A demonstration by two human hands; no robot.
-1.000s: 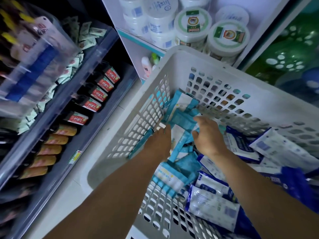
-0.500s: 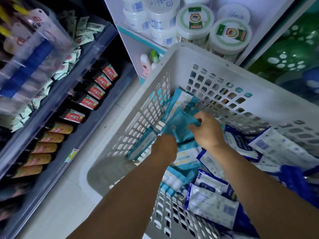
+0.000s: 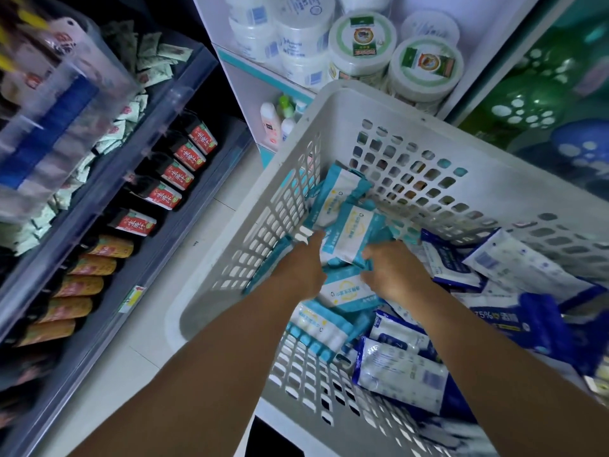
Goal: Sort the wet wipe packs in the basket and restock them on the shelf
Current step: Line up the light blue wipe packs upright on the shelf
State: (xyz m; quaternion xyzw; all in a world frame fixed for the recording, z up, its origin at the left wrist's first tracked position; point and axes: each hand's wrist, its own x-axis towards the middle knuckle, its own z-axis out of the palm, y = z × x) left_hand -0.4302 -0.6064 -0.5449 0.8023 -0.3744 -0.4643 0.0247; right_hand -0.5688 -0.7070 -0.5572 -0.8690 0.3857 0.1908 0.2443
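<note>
Head view shows both hands deep in the white basket point(image 3: 346, 103); left hand point(image 3: 301, 270) and right hand point(image 3: 393, 270) clamp a teal wipe pack point(image 3: 351, 237) between them, likely gathering teal ones apart from the blue packs point(image 3: 400, 374) heaped rightward; shelf restocking not begun.

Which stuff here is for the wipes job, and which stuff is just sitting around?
For the job: basket; teal packs, gripped by the left hand and right hand; blue packs in the basket's right half.

Just sitting around: tubs on the white shelf; bottles and sachets on the dark rack; lotion bottles.
</note>
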